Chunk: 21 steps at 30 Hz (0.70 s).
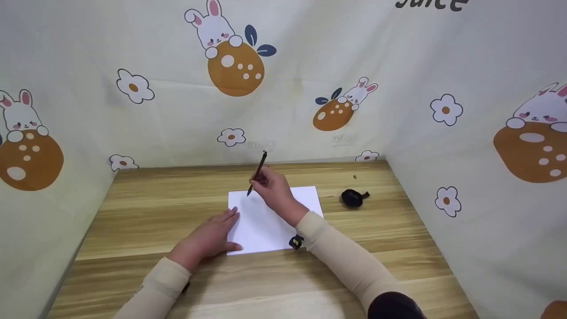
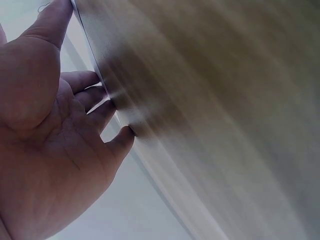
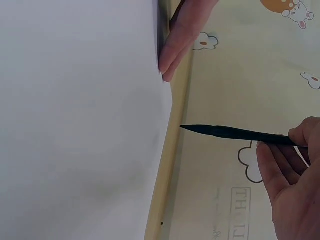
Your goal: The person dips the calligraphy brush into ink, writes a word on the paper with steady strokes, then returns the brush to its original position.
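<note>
A white sheet of paper [image 1: 270, 230] lies on the wooden table. My right hand [image 1: 275, 190] pinches a dark, slim ink brush [image 1: 258, 172] over the upper part of the sheet, the pointed tip downward. In the right wrist view the brush [image 3: 230, 133] tapers to a dark point that looks clear of the paper [image 3: 75, 125]. On the sheet's left edge rests my left hand [image 1: 210, 237], fingers extended and thumb spread toward the near corner. The left wrist view shows this hand [image 2: 45, 130] from its palm side, fingertips at the edge.
A round black object [image 1: 351, 198] with a short stub lies right of the paper, and a tiny dark bit [image 1: 354, 176] lies beyond it. Printed cloth walls [image 1: 288, 102] enclose the wooden table [image 1: 146, 208] at the back and both sides.
</note>
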Tool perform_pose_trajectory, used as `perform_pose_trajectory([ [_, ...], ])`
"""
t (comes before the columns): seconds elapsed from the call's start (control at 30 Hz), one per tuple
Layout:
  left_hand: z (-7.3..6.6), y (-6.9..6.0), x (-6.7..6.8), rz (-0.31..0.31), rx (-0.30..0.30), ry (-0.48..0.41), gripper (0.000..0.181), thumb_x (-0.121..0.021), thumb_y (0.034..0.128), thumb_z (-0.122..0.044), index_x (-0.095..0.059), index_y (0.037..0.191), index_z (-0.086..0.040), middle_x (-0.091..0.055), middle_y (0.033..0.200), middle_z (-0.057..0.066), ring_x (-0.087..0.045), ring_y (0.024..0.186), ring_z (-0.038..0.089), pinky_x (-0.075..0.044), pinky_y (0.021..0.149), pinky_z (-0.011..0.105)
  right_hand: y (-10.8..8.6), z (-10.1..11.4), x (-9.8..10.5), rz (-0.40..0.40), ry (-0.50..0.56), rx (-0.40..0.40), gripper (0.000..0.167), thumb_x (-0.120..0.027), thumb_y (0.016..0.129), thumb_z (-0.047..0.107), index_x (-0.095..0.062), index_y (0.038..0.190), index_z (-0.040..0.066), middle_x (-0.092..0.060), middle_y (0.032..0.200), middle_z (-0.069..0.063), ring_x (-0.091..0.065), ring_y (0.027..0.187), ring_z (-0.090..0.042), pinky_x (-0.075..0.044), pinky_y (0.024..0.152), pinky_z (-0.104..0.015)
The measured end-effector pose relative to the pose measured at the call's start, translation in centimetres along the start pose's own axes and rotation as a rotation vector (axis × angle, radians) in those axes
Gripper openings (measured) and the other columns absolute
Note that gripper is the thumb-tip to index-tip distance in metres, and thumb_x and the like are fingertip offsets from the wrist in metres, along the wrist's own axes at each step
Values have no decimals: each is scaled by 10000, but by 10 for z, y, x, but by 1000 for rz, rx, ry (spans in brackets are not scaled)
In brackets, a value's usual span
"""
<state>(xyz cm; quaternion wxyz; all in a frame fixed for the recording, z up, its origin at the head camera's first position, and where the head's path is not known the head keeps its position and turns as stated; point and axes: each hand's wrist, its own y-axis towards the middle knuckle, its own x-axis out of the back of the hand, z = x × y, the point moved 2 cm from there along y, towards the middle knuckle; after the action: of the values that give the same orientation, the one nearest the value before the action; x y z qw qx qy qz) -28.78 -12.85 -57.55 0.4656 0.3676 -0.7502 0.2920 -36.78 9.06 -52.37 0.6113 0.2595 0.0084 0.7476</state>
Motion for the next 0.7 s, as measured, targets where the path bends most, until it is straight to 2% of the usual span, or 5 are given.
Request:
perform_pose_trajectory([
  [0.27,0,4,-1,4,-13,34,1002,-849,962,-507,-418,1654,76,-353,1751,265,-344,1616,463,-314,1281,670,3,-4,-5,-6,-13,26,75,-753,1032,7,-731,1046,77,-794,1037,-66,-760,981,-126,-642,892,-266],
  [0.5,0,2,0,21,12,21,1006,-835,973,-518,-402,1663,73,-329,1764,256,-312,1631,461,-291,1298,655,1,-6,-10,17,-55,-11,77,-758,1041,44,-740,1043,118,-781,1028,4,-749,991,-112,-633,897,-255],
  [0.7,1,0,-1,13,10,19,1019,-842,963,-526,-409,1656,83,-337,1758,262,-316,1627,468,-294,1293,663,0,-8,-13,25,-63,-11,75,-758,1043,46,-742,1054,119,-783,1035,-8,-748,991,-111,-633,898,-254],
])
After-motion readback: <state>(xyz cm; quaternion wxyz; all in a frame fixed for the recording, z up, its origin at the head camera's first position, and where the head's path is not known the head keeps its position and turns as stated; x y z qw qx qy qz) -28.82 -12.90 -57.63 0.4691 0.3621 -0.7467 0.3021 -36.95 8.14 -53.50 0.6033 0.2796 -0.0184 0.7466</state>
